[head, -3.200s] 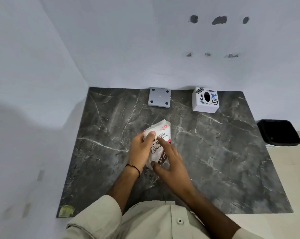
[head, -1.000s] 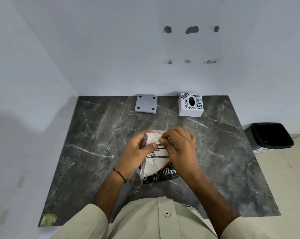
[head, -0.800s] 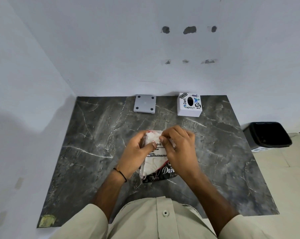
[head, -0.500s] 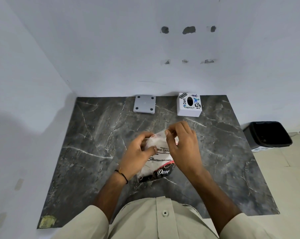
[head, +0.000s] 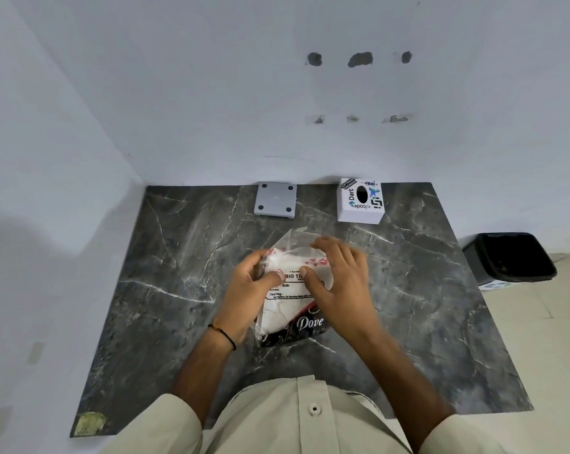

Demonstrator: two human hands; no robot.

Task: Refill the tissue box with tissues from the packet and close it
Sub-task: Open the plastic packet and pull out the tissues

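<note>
A clear plastic tissue packet with white tissues inside and a dark printed end lies on the dark marble table in front of me. My left hand grips its left side, thumb on top. My right hand holds the right side, fingers over the loose far end of the plastic. The white tissue box, covered in stickers with a dark oval slot on top, stands at the table's far edge. A grey square lid with four dark dots lies to the left of the box.
White walls close in the table at the back and on the left. A black bin stands on the floor beyond the table's right edge. A yellowish patch marks the near left corner.
Both hands closed on the packet and worked at its far end. The plastic there now stands up loose, and my right hand has shifted further over the top.
</note>
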